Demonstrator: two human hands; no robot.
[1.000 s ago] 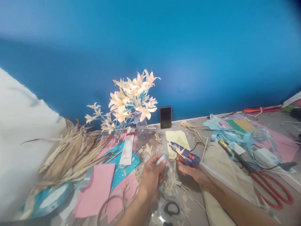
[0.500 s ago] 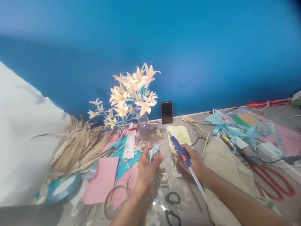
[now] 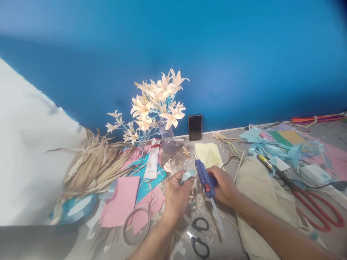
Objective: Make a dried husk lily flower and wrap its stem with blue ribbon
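Observation:
My left hand (image 3: pixel 175 193) pinches a short piece of pale blue ribbon (image 3: pixel 188 176) between thumb and fingers. A small cream flower (image 3: pixel 168 166) shows just beyond those fingertips; I cannot tell whether it is joined to the ribbon. Wrapped around a blue glue gun (image 3: pixel 204 177) is my right hand (image 3: pixel 222 186). The gun's nozzle points up and away, close to the ribbon but apart from it, and a whitish glue stick sticks out of its rear. Black-handled scissors (image 3: pixel 200 234) lie on the table below my hands.
Cream flowers (image 3: pixel 159 95) stand in a clear vase (image 3: pixel 168 139) beside an upright phone (image 3: pixel 195 127). Dried husks (image 3: pixel 93 166), a ribbon roll (image 3: pixel 81 209), pink paper (image 3: pixel 120 200) and a tape ring (image 3: pixel 124 231) lie left. Yellow paper (image 3: pixel 210 153), beige cloth (image 3: pixel 261 202) and red-handled shears (image 3: pixel 320 209) lie right.
The ribbon in my left hand has turned from upright to lying more sideways. The glue gun has come closer to it and tilts more upright. The whole view has shifted slightly.

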